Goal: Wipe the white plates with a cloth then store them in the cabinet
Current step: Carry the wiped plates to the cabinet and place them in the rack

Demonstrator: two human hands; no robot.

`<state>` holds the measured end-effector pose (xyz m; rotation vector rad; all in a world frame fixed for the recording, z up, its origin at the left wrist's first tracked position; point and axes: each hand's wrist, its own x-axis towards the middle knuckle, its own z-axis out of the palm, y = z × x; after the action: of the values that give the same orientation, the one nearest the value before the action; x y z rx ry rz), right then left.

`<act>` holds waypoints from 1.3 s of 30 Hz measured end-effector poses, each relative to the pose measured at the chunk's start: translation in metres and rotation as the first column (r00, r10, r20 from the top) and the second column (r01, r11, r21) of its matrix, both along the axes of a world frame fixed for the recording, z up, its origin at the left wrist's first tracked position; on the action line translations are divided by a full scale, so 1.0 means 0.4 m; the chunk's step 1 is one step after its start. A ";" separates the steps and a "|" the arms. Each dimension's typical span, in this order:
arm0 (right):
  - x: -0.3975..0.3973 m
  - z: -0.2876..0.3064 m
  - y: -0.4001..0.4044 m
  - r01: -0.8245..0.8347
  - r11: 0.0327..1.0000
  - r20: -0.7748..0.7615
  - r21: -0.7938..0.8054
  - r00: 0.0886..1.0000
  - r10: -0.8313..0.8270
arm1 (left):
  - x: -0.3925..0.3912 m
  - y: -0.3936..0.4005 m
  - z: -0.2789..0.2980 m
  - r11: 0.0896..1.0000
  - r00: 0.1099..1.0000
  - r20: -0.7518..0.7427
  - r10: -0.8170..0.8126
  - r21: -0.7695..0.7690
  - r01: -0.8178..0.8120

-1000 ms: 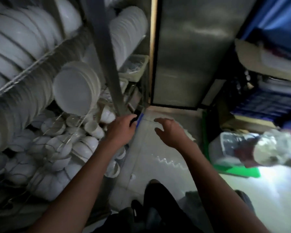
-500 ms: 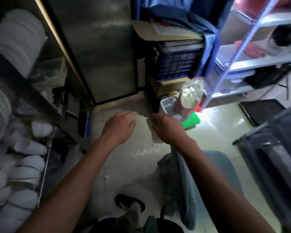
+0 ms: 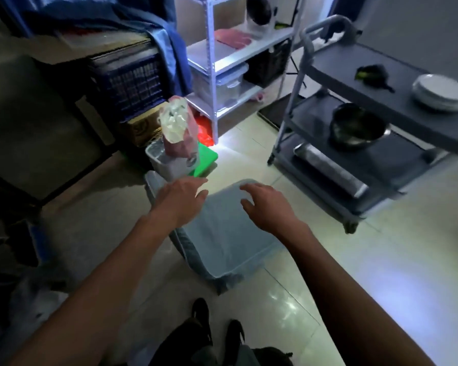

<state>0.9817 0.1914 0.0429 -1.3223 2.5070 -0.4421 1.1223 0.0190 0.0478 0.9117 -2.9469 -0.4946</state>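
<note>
Here we see both hands held out over a pale blue plastic tub (image 3: 222, 239) that sits on the tiled floor (image 3: 381, 260). The left hand (image 3: 180, 199) hovers above the tub's far left corner with its fingers straight and loosely spread, holding nothing. The right hand (image 3: 267, 207) hangs over the far right part of the tub, fingers relaxed and slightly bent, also holding nothing (we cannot tell whether either hand touches the tub). The stack of white plates (image 3: 442, 92) rests on the top shelf of a grey utility cart (image 3: 368, 83) at the right, well apart from both hands. A dark crumpled cloth (image 3: 373, 75) lies on the same shelf, near the plates but not touching them. On the cart's middle shelf stands a dark metal bowl (image 3: 357, 126), and a long silvery roll (image 3: 331, 167) lies on the bottom shelf. Beyond the tub, a clear container (image 3: 167, 162) holds a pinkish bag (image 3: 180, 130), with a green board (image 3: 206, 157) just beside it. A white metal rack (image 3: 222, 56) stands behind, and a dark blue crate (image 3: 132, 83) sits to the left. Our dark shoes (image 3: 214, 326) show at the bottom edge
</note>
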 end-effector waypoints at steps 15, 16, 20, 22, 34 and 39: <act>-0.078 -0.039 0.465 0.509 0.851 0.070 0.132 0.851 -0.520 | -0.366 0.321 -0.102 0.846 0.850 0.055 -0.524 0.145 0.513; -0.083 -0.044 0.496 0.540 0.830 0.073 0.136 0.830 -0.552 | -0.391 0.347 -0.106 0.830 0.834 0.051 -0.549 0.152 0.537; -0.113 -0.074 0.624 0.635 0.756 0.110 0.160 0.749 -0.653 | -0.472 0.471 -0.111 0.767 0.773 0.061 -0.631 0.195 0.611; -0.152 -0.087 0.679 0.673 0.724 0.131 0.149 0.712 -0.689 | -0.529 0.525 -0.115 0.729 0.730 0.074 -0.679 0.186 0.659; -0.487 -0.121 1.016 0.792 0.609 0.207 0.039 0.590 -0.780 | -0.928 0.896 -0.092 0.615 0.608 0.103 -0.787 0.050 0.787; -0.641 -0.110 1.088 0.795 0.605 0.163 0.052 0.591 -0.790 | -1.045 0.924 -0.087 0.631 0.623 0.113 -0.774 0.051 0.774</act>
<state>0.7254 0.6264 -0.0012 -0.0332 2.8085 -0.7206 0.7045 0.3888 0.0129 -0.4512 -3.3208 -0.4314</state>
